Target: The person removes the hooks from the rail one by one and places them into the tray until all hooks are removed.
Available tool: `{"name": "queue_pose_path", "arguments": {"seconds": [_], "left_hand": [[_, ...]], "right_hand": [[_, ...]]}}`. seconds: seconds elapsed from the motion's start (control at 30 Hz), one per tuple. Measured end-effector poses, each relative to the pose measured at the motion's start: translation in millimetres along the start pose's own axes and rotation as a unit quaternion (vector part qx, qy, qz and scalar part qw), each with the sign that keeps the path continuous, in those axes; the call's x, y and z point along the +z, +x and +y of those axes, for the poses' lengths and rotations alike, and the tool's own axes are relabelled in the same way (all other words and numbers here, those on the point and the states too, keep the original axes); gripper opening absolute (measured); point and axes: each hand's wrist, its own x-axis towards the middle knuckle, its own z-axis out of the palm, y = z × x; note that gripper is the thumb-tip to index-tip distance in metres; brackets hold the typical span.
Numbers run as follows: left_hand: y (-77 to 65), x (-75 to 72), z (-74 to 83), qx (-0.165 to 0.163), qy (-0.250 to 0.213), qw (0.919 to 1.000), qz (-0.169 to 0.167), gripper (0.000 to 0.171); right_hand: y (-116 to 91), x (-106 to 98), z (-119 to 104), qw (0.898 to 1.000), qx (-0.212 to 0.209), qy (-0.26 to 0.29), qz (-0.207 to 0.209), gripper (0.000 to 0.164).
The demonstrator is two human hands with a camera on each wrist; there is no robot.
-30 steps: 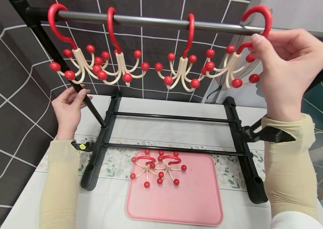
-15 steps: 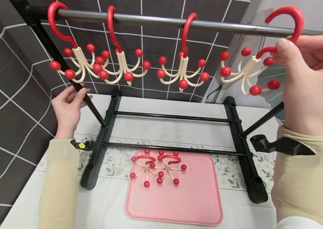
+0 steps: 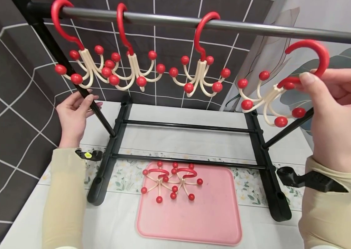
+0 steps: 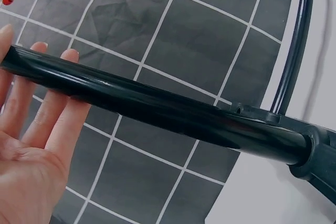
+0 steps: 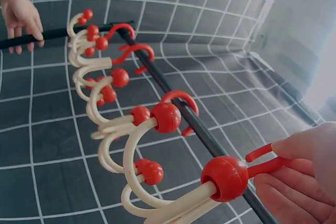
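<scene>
In the head view my right hand (image 3: 343,110) pinches the red hook of a cream claw hanger (image 3: 270,95) with red ball tips. The hanger tilts, its hook just below the metal rail (image 3: 256,29). Against the right wrist camera its ball-tipped arms loom large. My left hand (image 3: 74,116) holds the rack's black side post (image 4: 157,108), thumb in front and fingers behind. Three similar hangers hang from the rail: one at the left (image 3: 88,65), one beside it (image 3: 133,67) and one near the middle (image 3: 201,69).
A pink tray (image 3: 206,218) lies on the white table, with two more claw hangers (image 3: 183,181) at its back left. The rack's black feet (image 3: 279,202) and crossbars (image 3: 191,162) surround its back. Behind stands a dark grid-patterned backdrop (image 3: 169,52); a pale curtain (image 3: 275,20) hangs right.
My right hand has moved right and then down with its hanger, whose hook has gone from over the rail to below it. The middle hanger has swung and turned. My left hand stays put.
</scene>
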Motion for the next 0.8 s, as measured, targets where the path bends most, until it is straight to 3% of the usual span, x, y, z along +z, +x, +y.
{"name": "queue_pose_path", "arguments": {"seconds": [0.13, 0.23, 0.37, 0.63, 0.8], "left_hand": [[-0.4, 1.4, -0.4, 0.002, -0.008, 1.0, 0.0, 0.029], [-0.8, 1.8, -0.6, 0.005, -0.006, 1.0, 0.001, 0.03], [-1.5, 1.4, -0.3, 0.001, -0.005, 1.0, 0.005, 0.03], [-1.3, 0.5, 0.9, -0.006, -0.009, 0.9999, 0.003, 0.027], [-1.3, 0.0, 1.0, -0.008, -0.01, 0.9999, 0.005, 0.027]], "right_hand": [[-12, -6, 2, 0.998, -0.031, -0.057, -0.027, 0.028], [-21, -8, 6, 0.995, -0.045, -0.068, -0.06, 0.027], [-40, -10, 16, 0.99, -0.019, -0.069, -0.119, 0.023], [-72, -13, 47, 0.969, 0.069, -0.101, -0.214, 0.02], [-90, -13, 65, 0.958, 0.083, -0.097, -0.258, 0.018]]}}
